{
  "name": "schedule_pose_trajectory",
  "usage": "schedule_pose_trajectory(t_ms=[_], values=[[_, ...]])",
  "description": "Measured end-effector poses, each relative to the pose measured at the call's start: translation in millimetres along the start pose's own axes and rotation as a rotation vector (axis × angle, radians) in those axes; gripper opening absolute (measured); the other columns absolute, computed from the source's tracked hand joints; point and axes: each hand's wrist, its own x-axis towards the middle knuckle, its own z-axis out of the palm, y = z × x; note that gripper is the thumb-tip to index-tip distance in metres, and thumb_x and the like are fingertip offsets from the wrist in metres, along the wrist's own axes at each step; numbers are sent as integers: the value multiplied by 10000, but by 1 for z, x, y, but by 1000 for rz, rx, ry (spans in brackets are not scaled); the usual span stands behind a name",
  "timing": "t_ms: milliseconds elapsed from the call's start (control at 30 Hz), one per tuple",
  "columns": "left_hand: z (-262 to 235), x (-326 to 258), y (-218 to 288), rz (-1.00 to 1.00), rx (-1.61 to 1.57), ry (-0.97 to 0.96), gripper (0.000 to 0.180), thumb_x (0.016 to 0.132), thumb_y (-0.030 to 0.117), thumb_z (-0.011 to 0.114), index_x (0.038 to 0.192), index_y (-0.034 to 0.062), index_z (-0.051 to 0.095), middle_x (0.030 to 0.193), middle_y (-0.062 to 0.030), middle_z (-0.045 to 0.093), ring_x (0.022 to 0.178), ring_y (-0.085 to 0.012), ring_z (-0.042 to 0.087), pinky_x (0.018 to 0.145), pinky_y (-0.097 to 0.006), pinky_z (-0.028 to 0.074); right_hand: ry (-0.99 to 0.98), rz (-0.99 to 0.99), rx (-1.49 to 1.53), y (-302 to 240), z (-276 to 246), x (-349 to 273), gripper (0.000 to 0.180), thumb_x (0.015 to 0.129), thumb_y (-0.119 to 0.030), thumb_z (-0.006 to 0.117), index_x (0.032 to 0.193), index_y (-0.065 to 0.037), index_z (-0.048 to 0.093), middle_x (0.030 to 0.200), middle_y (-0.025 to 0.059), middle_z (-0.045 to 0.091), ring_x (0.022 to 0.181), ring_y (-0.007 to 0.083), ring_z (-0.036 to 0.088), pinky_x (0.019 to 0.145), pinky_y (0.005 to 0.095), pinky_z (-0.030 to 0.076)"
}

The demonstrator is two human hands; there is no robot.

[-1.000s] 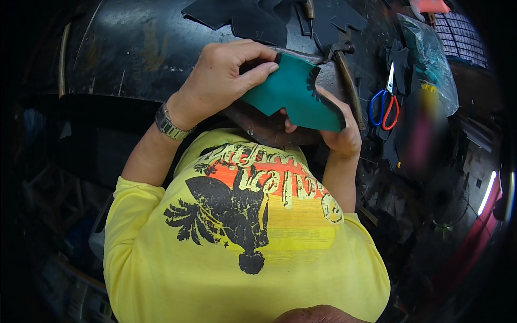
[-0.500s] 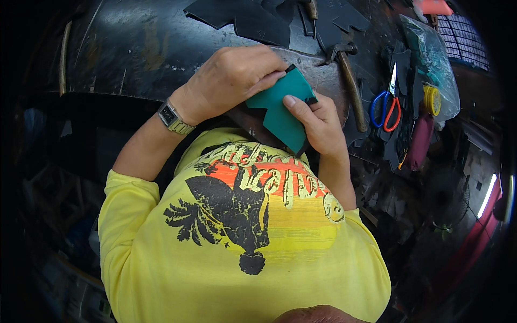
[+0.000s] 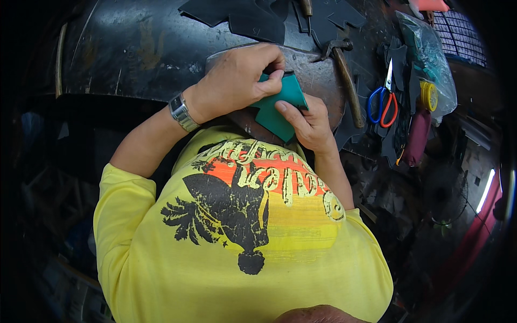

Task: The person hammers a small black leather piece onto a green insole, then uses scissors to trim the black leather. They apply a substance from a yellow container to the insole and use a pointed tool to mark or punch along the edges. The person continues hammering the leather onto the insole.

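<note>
A green sheet piece [image 3: 274,121], perhaps leather, with a notched outline and dark edging, is held near my chest at the table's edge. My right hand [image 3: 314,125] grips its right side, thumb flat on the green face and fingers behind. At its upper edge, my left hand [image 3: 242,74] is closed in a pinch with curled fingers, by a dark strip [image 3: 289,73] along that edge. The left fingers partly cover the piece's upper left. What lies behind it is hidden.
A hammer [image 3: 349,86] lies just beyond my right hand. Scissors [image 3: 383,99] with blue and red handles, a yellow roll [image 3: 428,96] and a clear plastic bag [image 3: 431,64] are farther right. Black cut pieces [image 3: 258,24] and a wooden-handled tool [image 3: 307,11] lie at the far side.
My left hand has shifted slightly right, its fingers more curled at the piece's upper edge. The green piece and right hand have moved slightly left, and the whole view has shifted a little.
</note>
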Motion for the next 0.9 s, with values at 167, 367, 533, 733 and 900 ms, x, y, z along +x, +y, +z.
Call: schedule_pose_trajectory(t_ms=[167, 367, 533, 733, 900], values=[[-21, 9, -6, -348, -366, -299, 160, 941, 163, 702, 942, 4, 688, 840, 21, 672, 761, -54, 598, 710, -238, 499, -42, 56, 162, 3, -2, -3, 201, 1013, -165, 635, 1083, 16, 688, 826, 45, 685, 723, 91, 593, 667, 274, 490], [-22, 1, 5, -124, -250, -169, 218, 925, 169, 747, 1057, -2, 716, 882, -49, 716, 799, -104, 657, 744, -254, 527, 41, 118, 265, 5, 5, -2, 213, 1021, -162, 625, 1101, 26, 686, 850, 11, 682, 754, 63, 572, 680, 252, 485], [-9, -2, 3, 90, -28, 51, 157, 926, 159, 702, 981, 12, 721, 883, -125, 716, 772, -265, 696, 684, -326, 532, 60, 103, 230, 3, 8, -1, 193, 1012, -153, 631, 1070, 25, 680, 806, 23, 658, 716, 73, 553, 653, 260, 476], [-4, -6, -3, -57, -47, -28, 184, 967, 175, 675, 996, -4, 705, 873, -75, 697, 768, -182, 655, 706, -291, 512, 51, -74, 68, 3, 8, -2, 155, 992, -139, 651, 988, 15, 667, 746, 59, 626, 654, 110, 549, 614, 277, 460], [-22, 5, -8, -356, -442, -369, 238, 1015, 229, 650, 973, 4, 713, 868, 37, 667, 807, -36, 567, 748, -222, 479, -4, -25, 164, 4, 6, -7, 168, 994, -139, 652, 1020, 24, 684, 785, 52, 661, 686, 102, 580, 643, 260, 471]])
